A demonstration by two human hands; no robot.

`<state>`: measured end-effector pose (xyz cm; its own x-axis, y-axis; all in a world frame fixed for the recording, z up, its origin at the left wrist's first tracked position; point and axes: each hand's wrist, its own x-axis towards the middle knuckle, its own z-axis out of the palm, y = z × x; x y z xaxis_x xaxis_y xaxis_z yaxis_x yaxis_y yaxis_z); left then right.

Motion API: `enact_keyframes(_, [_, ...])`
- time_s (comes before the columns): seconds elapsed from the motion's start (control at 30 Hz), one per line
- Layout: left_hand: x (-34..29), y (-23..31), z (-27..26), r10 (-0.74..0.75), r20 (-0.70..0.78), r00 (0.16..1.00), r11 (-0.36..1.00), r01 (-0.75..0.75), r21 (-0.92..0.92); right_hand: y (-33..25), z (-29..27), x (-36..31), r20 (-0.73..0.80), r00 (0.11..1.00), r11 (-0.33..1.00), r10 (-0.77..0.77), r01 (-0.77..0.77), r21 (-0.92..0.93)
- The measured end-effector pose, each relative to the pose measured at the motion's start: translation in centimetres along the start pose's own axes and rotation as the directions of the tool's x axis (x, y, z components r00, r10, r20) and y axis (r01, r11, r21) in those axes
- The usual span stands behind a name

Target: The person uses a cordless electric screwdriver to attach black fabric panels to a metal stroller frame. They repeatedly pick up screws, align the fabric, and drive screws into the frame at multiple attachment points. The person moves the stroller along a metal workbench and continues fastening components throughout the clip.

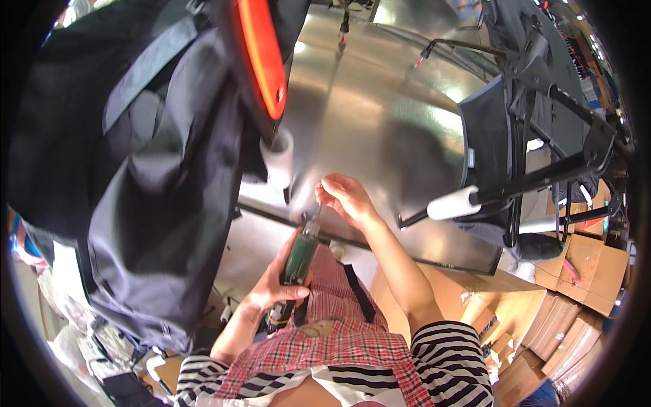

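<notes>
My left hand (272, 287) is wrapped round a green-bodied power screwdriver (300, 259), held upright in front of my apron with its bit pointing away from me. Just beyond the bit, my right hand (346, 198) is closed, thumb and fingertips pinched together. Whatever the pinch holds is too small to make out. To the left of my hands rises a large piece of black fabric (169, 197) with an orange strip (261, 61) along its upper edge. A white sleeve (278, 161) hangs below that strip, left of my right hand.
A shiny metal tabletop (366, 102) spreads ahead of me. On the right stands a black folding frame (536, 173) with dark fabric and a white sleeve (452, 203) on one tube. Cardboard boxes (590, 271) are stacked at the lower right.
</notes>
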<state>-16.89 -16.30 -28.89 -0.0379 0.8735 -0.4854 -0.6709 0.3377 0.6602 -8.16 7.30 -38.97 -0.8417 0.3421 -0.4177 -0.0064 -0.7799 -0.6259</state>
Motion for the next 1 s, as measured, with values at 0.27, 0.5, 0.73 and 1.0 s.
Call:
enact_keyframes(0.27, [-4.2, -2.2, 1.3, 0.014, 0.092, 0.996, 1.0, -0.015, 0.01, -0.1, 2.9, -7.8, 0.07, 0.997, 0.994, 0.039, -0.031, -0.104])
enact_keyframes(0.5, [-6.3, -3.2, 1.1, 0.043, 0.128, 0.991, 0.999, -0.044, 0.004, 0.6, 4.0, -9.2, 0.093, 0.994, 0.991, 0.063, -0.052, -0.124])
enact_keyframes(0.73, [-7.2, -3.5, 1.2, 0.024, 0.118, 0.993, 1.0, -0.023, -0.012, 0.0, 3.9, -9.1, 0.106, 0.989, 0.91, 0.104, -0.052, -0.411])
enact_keyframes(1.0, [-7.9, -6.9, 0.6, 0.056, 0.035, 0.998, 0.995, -0.053, -0.082, 2.7, 2.2, -7.7, 0.136, 0.981, 0.909, 0.136, -0.069, -0.412])
